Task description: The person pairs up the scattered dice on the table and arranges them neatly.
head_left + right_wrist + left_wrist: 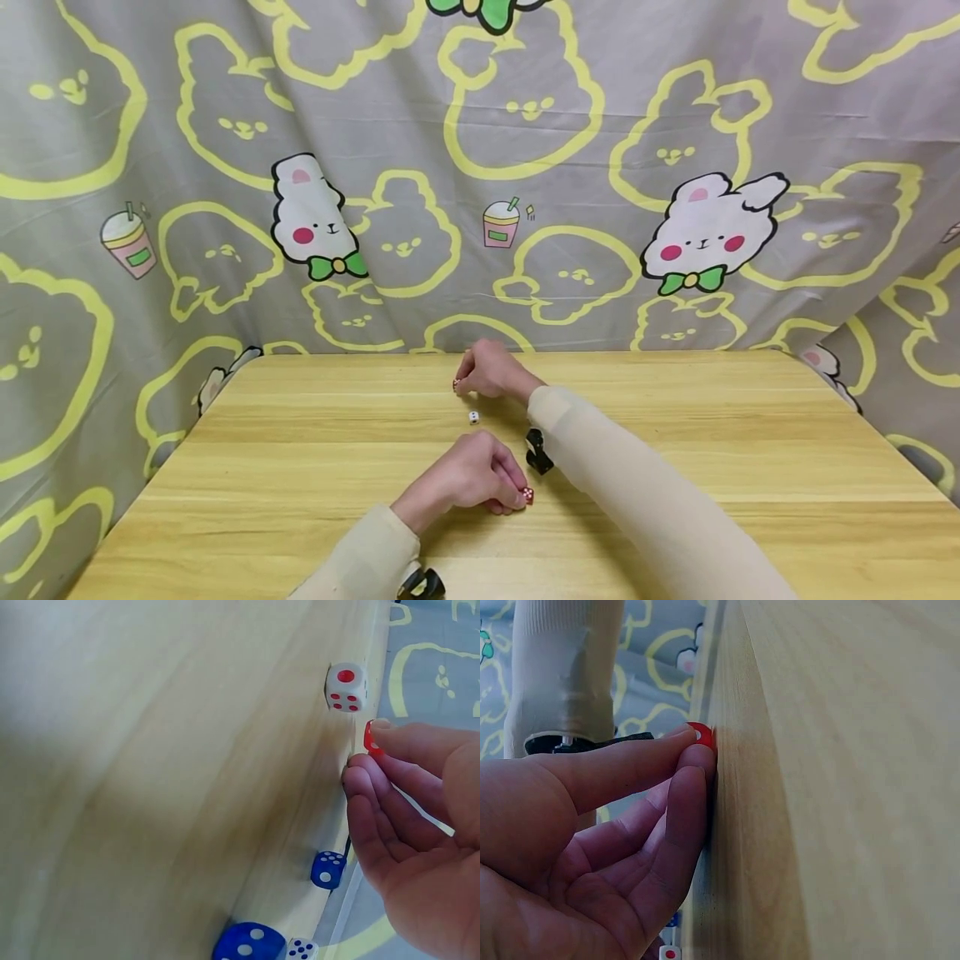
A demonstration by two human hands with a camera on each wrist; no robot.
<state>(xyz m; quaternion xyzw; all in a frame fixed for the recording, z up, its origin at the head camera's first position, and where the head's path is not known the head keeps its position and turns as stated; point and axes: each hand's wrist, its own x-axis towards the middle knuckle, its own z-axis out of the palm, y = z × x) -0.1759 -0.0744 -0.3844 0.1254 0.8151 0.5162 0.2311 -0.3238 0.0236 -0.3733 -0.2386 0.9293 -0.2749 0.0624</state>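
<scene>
My left hand (476, 473) is low over the near middle of the table, pinching a red die (528, 496) with white pips between thumb and fingertip. In the left wrist view most of that red die (699, 735) is hidden by the fingers. Farther back, my right hand (491, 368) pinches another red die (456, 384) by its thumb and fingertips, close over the wood. Between the two hands lies a white die (473, 417). In the right wrist view, a white die with red pips (346, 688) and a blue die (328, 870) sit near the right fingers.
A bigger-looking blue die (249, 943) and a white die with dark pips (303, 949) show at the bottom of the right wrist view. Behind the wooden table (712, 450) hangs a patterned curtain (420, 125). The right forearm (645, 483) reaches across past the left hand.
</scene>
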